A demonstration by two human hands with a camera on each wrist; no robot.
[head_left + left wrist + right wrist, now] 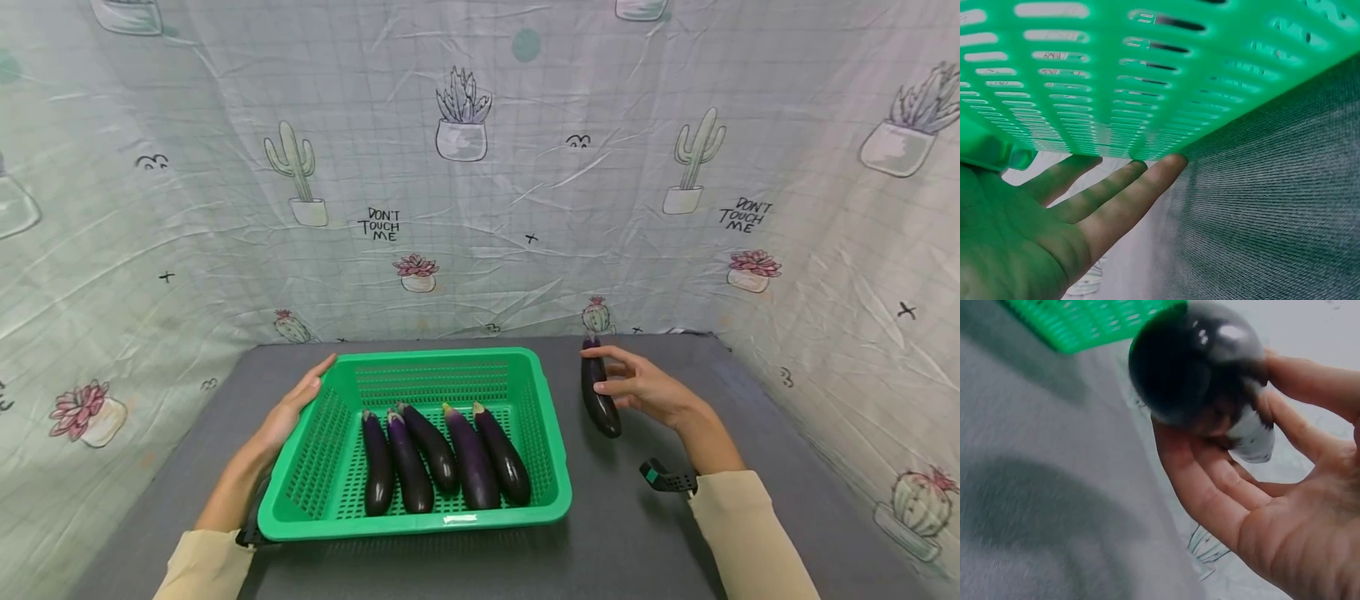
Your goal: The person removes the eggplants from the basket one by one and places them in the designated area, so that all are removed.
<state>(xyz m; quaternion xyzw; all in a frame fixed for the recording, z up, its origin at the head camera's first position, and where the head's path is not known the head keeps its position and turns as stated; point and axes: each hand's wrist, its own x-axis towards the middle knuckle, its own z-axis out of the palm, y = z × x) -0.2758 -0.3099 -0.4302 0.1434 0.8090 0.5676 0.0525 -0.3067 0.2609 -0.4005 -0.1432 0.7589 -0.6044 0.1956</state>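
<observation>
Five eggplants (442, 458) lie in the basket (543, 400); right hand (645, 387) grips a sixth (598, 400), apparently lifted, left hand (288, 412) flat against the wall. Next: carry it over the rim.

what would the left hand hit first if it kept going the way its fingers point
Probably nothing on the table: the left hand lies flat along the green basket wall, fingers aimed past its far corner toward the cactus-print cloth backdrop. Depth is unclear.

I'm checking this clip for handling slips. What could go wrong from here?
The right hand holds the loose eggplant only with its fingers, so the glossy skin might slip. The basket already holds five eggplants, so the next could land on one. The left hand merely rests flat against the basket's side, so it might slide.
</observation>
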